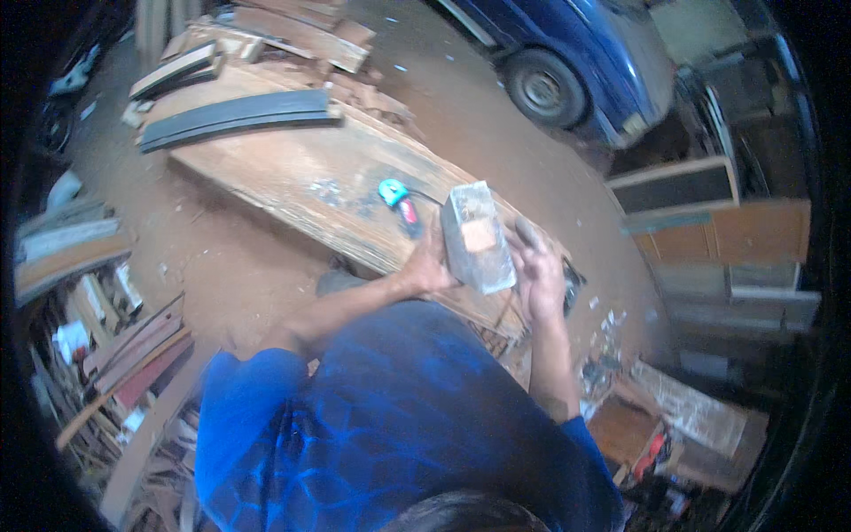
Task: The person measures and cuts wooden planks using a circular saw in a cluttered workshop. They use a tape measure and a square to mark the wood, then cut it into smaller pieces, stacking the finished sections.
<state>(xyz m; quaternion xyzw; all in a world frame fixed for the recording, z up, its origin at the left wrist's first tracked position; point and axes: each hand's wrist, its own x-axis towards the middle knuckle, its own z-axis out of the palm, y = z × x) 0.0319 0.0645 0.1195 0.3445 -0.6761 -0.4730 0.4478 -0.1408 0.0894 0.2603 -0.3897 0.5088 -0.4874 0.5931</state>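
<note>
A grey, weathered rectangular block [465, 208] with a pale square patch on its face is raised above the bench in front of me. My left hand [429, 263] grips it along its left side, the fingers partly hidden behind it. Close to the block's right edge is my right hand [539, 270], its fingers bent but apart and slightly blurred; whether they touch the block I cannot tell. Just left of the block, a small turquoise tool [393, 191] with a red-and-dark part lies on the wooden workbench [266, 168].
A dark grey board [239, 117] lies across the bench's far left, with stacked planks [301, 35] behind. A blue vehicle [612, 62] stands at the far right. Wooden frames and panels [718, 235] line the right side. Scrap timber [142, 355] is piled at left.
</note>
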